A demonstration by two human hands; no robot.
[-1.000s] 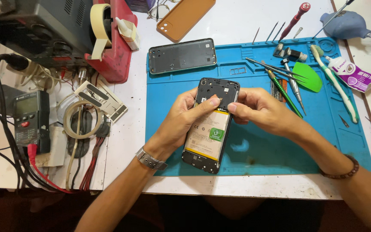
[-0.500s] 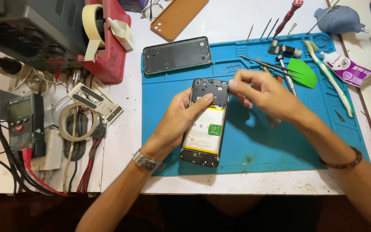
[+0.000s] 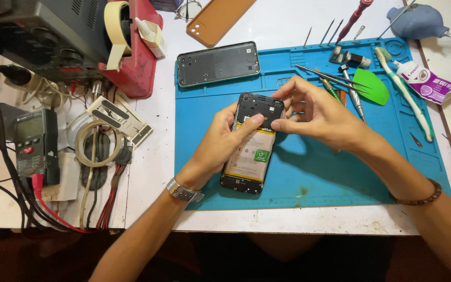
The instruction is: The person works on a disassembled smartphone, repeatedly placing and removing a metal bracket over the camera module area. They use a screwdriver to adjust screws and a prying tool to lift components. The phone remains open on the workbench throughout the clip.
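The opened phone [image 3: 254,143] lies on the blue mat [image 3: 340,177]. The left hand [image 3: 220,143] grips its side; the right hand [image 3: 317,115] pinches its top edge. Best to steady it and lift gently.

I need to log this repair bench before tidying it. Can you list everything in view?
Opened phone: one, black with yellowish battery, on the mat centre.
Work mat: one, blue, on the white table.
Back frame: one, dark grey, mat's top-left corner.
Phone cover: one, orange-brown, above the mat.
Pry pick: one, green, mat's upper right.
Toothbrush: one, green-white, right of the pick.
Tape dispenser: one, red, upper left.
Multimeter: one, black, far left.
Left hand: grips the phone's left edge.
Right hand: fingers at the phone's top.
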